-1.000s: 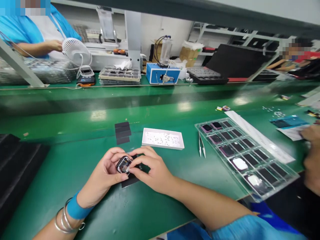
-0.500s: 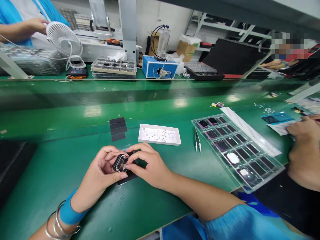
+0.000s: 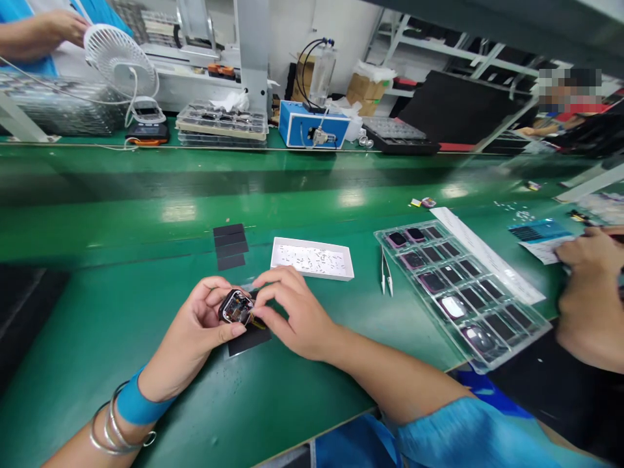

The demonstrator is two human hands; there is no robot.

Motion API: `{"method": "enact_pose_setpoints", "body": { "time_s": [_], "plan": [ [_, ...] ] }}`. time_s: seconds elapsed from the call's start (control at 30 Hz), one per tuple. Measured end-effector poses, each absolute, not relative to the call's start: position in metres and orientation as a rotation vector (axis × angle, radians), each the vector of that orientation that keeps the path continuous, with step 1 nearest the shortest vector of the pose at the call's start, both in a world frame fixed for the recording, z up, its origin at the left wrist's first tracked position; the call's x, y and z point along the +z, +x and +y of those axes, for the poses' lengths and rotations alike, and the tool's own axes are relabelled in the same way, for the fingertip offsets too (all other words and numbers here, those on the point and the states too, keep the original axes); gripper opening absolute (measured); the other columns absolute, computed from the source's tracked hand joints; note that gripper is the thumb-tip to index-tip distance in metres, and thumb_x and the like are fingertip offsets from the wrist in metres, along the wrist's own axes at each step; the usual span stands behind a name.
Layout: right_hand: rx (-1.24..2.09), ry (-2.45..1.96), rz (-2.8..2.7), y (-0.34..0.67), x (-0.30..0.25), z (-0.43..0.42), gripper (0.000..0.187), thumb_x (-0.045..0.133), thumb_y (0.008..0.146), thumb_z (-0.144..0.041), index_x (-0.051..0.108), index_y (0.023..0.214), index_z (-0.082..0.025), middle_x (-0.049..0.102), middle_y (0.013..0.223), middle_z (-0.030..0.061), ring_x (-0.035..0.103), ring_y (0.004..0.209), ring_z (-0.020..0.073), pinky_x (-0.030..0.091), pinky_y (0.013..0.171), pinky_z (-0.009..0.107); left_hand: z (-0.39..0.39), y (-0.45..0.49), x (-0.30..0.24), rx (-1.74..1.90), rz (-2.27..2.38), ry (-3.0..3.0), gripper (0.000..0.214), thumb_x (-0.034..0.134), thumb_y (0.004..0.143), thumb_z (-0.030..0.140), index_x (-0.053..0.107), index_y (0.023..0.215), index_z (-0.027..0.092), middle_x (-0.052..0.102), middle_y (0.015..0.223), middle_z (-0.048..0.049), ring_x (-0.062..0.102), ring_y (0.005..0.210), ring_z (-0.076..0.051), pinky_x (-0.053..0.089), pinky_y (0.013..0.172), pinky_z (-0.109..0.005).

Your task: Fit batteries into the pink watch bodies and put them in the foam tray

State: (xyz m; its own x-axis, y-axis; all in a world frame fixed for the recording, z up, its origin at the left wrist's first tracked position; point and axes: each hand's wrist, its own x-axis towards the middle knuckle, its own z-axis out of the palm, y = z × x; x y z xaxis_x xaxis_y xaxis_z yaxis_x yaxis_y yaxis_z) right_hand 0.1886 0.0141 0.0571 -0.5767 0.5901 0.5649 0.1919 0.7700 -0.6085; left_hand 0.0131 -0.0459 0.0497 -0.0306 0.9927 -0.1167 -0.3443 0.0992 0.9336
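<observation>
My left hand is closed around the rim of a small black smartwatch case, tilted so its opened side with the internal parts shows. At the case's right edge, my right hand has thumb and forefinger pinched together. What those fingertips hold is too small to make out. A thin yellowish strip sticks out just below them. Under the hands lies a black sheet on the green table. Beyond my right hand stands a white box with many tiny dark parts. White-tipped tweezers lie to its right.
A clear plastic tray with watch cases and black pieces lies at right, with a white paper strip beside it. Black cards lie farther back. A co-worker's hand is at far right. A blue machine stands behind.
The smartwatch case has turned a little and its inside shows more plainly. My right fingers have drawn back slightly to its edge, and the yellowish strip has come into view.
</observation>
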Motion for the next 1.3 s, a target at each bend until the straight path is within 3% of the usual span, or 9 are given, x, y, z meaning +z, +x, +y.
{"method": "enact_pose_setpoints", "body": {
  "time_s": [0.1, 0.23, 0.47, 0.6, 0.97, 1.07, 1.17, 1.23, 1.3],
  "plan": [
    [0.402, -0.770, -2.043, 0.200, 0.060, 0.032, 0.008, 0.050, 0.090, -0.020, 0.055, 0.083, -0.022, 0.061, 0.086, 0.0039, 0.054, 0.087, 0.0182, 0.043, 0.087, 0.038, -0.045, 0.012, 0.052, 1.307, 1.000, 0.779, 0.047, 0.081, 0.061, 0.015, 0.051, 0.096, 0.021, 0.065, 0.093, -0.0036, 0.061, 0.082, -0.015, 0.050, 0.074, -0.023],
    [0.165, -1.006, -2.018, 0.213, 0.061, 0.056, 0.016, 0.048, 0.087, -0.013, 0.059, 0.085, -0.024, 0.065, 0.088, 0.0017, 0.057, 0.087, 0.0205, 0.029, 0.101, 0.051, -0.045, 0.010, 0.054, 1.284, 0.955, 0.713, 0.049, 0.082, 0.060, 0.018, 0.049, 0.097, 0.022, 0.065, 0.094, -0.0043, 0.062, 0.081, -0.016, 0.050, 0.074, -0.025],
    [0.973, -0.756, -1.960, 0.194, 0.063, 0.019, 0.007, 0.058, 0.082, -0.015, 0.061, 0.079, -0.021, 0.068, 0.082, -0.0003, 0.063, 0.078, 0.0142, 0.048, 0.082, 0.032, -0.047, 0.013, 0.053, 1.256, 0.887, 0.719, 0.049, 0.081, 0.061, 0.016, 0.049, 0.097, 0.023, 0.065, 0.093, -0.0023, 0.062, 0.081, -0.014, 0.050, 0.073, -0.022],
    [0.954, -0.769, -1.961, 0.183, 0.057, 0.003, 0.010, 0.059, 0.079, -0.013, 0.061, 0.075, -0.022, 0.069, 0.077, -0.0034, 0.062, 0.069, 0.0118, 0.039, 0.100, 0.037, -0.046, 0.013, 0.048, 1.238, 0.856, 0.786, 0.048, 0.081, 0.062, 0.015, 0.050, 0.097, 0.023, 0.065, 0.092, 0.0000, 0.062, 0.079, -0.012, 0.051, 0.071, -0.019],
    [0.640, -0.767, -2.096, 0.185, 0.049, 0.002, 0.013, 0.054, 0.080, -0.011, 0.058, 0.071, -0.020, 0.064, 0.070, -0.0035, 0.058, 0.068, 0.0110, 0.032, 0.105, 0.042, -0.046, 0.016, 0.039, 1.254, 0.950, 0.947, 0.053, 0.082, 0.059, 0.009, 0.050, 0.098, 0.024, 0.065, 0.093, 0.0007, 0.061, 0.082, -0.010, 0.050, 0.072, -0.016],
    [1.079, -0.814, -1.934, 0.185, 0.051, 0.004, 0.004, 0.059, 0.081, -0.020, 0.059, 0.086, -0.020, 0.065, 0.086, 0.0009, 0.060, 0.083, 0.0134, 0.042, 0.096, 0.038, -0.046, 0.014, 0.043, 1.232, 0.899, 0.867, 0.053, 0.082, 0.061, 0.016, 0.049, 0.101, 0.025, 0.064, 0.092, -0.0002, 0.061, 0.078, -0.011, 0.051, 0.070, -0.018],
    [1.728, -0.759, -1.657, 0.184, 0.050, 0.007, 0.046, 0.076, 0.067, -0.023, 0.052, 0.106, -0.021, 0.061, 0.108, 0.0051, 0.059, 0.100, 0.0164, 0.048, 0.087, 0.033, -0.047, 0.009, 0.049, 1.226, 0.859, 0.794, 0.052, 0.082, 0.062, 0.021, 0.049, 0.102, 0.025, 0.064, 0.094, -0.0012, 0.062, 0.082, -0.014, 0.052, 0.072, -0.021],
    [2.021, -0.738, -1.569, 0.183, 0.046, 0.009, 0.056, 0.080, 0.060, -0.020, 0.051, 0.107, -0.021, 0.062, 0.103, 0.0038, 0.061, 0.092, 0.0149, 0.049, 0.084, 0.032, -0.048, 0.006, 0.052, 1.234, 0.851, 0.766, 0.052, 0.082, 0.062, 0.022, 0.049, 0.102, 0.026, 0.063, 0.095, -0.0013, 0.062, 0.084, -0.015, 0.052, 0.073, -0.021],
    [2.182, -0.776, -1.527, 0.182, 0.044, 0.011, 0.040, 0.077, 0.062, -0.021, 0.057, 0.096, -0.017, 0.064, 0.087, 0.0018, 0.062, 0.079, 0.0122, 0.050, 0.077, 0.029, -0.047, 0.003, 0.054, 1.242, 0.847, 0.751, 0.052, 0.082, 0.062, 0.022, 0.050, 0.103, 0.027, 0.063, 0.096, -0.0014, 0.062, 0.084, -0.015, 0.052, 0.074, -0.022]
  ]
}}
